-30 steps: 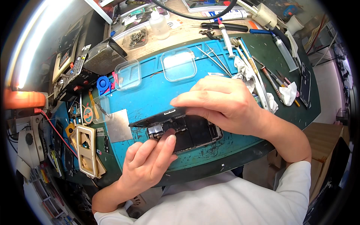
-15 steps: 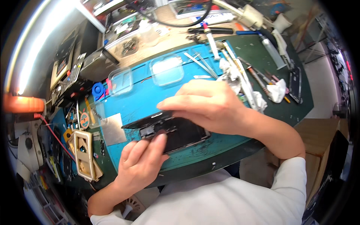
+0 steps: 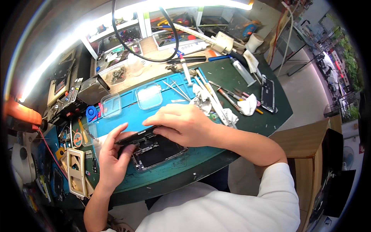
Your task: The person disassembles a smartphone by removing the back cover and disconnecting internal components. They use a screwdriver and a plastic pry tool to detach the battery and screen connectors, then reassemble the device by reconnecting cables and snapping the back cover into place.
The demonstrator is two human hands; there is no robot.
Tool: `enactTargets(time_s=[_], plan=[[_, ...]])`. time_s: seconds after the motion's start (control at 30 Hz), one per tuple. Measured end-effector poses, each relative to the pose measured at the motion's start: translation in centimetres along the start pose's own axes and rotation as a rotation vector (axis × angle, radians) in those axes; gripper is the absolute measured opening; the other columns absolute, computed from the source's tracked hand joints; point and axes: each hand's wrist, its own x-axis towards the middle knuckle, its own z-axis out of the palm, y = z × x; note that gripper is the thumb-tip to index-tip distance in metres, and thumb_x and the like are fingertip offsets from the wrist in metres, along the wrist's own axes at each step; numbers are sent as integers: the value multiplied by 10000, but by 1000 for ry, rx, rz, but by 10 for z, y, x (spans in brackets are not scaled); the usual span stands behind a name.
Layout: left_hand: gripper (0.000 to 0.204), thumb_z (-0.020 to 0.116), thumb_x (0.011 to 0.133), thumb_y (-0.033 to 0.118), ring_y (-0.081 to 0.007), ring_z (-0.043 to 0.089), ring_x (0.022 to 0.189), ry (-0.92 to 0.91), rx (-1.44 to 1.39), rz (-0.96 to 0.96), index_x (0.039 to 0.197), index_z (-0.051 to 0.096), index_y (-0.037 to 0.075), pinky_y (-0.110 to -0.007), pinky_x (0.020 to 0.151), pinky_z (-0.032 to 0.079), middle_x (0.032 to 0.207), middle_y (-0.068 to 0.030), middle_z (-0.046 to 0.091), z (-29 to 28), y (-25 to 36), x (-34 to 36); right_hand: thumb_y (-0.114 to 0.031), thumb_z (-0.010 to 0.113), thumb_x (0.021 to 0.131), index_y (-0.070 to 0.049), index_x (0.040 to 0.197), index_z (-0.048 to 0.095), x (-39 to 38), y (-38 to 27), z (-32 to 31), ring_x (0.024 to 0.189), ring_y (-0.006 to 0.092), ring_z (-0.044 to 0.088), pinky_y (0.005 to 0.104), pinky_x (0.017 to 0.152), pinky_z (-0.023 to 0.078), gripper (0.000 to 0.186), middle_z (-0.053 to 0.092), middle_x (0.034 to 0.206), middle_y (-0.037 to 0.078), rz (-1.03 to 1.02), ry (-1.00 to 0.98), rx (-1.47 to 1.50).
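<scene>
An opened phone's dark body [image 3: 164,154] lies on a blue work mat [image 3: 129,120], its inner parts showing. Tilted up along its far side is the phone's screen panel [image 3: 143,133], its edge toward me. My left hand [image 3: 112,158] grips the panel's left end, thumb on the near side and fingers behind. Along the top edge, my right hand [image 3: 185,124] holds the panel between thumb and fingers. The hidden fingertips and the panel's far face are out of sight.
Beyond the phone stand two clear plastic boxes [image 3: 149,96], with tweezers [image 3: 177,91] beside them. Crumpled tissue [image 3: 201,98], screwdrivers [image 3: 230,101] and a syringe [image 3: 242,72] lie to the right. At left are a metal phone frame [image 3: 76,174] and a blue tape roll [image 3: 91,113].
My left hand has left the phone's inner parts and taken hold of the panel's left end. My right hand keeps to its top edge. The whole view has shifted.
</scene>
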Motion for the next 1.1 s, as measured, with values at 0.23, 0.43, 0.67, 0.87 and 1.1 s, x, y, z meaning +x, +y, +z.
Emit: enactTargets(time_s=[0.23, 0.43, 0.67, 0.87, 1.1], plan=[[322, 576, 1011, -120, -99, 699, 937, -5, -68, 84, 1312, 618, -17, -241, 841, 577, 1103, -75, 713, -8, -23, 3, -243, 758, 949, -76, 1098, 746, -2, -20, -72, 823, 265, 752, 387, 726, 577, 224, 755, 984, 114, 375, 109, -279], [594, 558, 981, -164, -84, 657, 935, 17, 48, 168, 1526, 503, 67, -238, 831, 561, 1211, -108, 689, -7, -21, 1, -205, 793, 921, -56, 1237, 696, -43, -15, -117, 673, 193, 695, 337, 659, 543, 364, 736, 807, 97, 877, -226, -489], [574, 557, 972, -158, -72, 632, 911, -4, 43, 157, 1499, 551, 68, -245, 849, 548, 1221, -86, 669, -8, -18, 3, -103, 716, 932, 87, 1321, 633, -44, -2, -129, 660, 57, 626, 229, 550, 501, 441, 682, 815, 18, 1133, -196, 122], [489, 534, 988, -146, -168, 675, 1101, -9, 22, 224, 1436, 581, 46, -285, 943, 531, 1279, -115, 693, -3, -19, 8, -71, 700, 946, 31, 1144, 640, -58, -18, -162, 730, 110, 721, 226, 542, 563, 231, 685, 879, 40, 1190, -1, 275], [339, 577, 981, -101, -216, 661, 1042, 28, 72, 166, 1300, 554, 12, -317, 951, 520, 1142, -120, 649, 2, -18, 5, 30, 752, 894, 12, 1067, 716, -50, -62, -75, 822, 181, 766, 281, 636, 612, 178, 737, 953, 118, 381, -24, 161]])
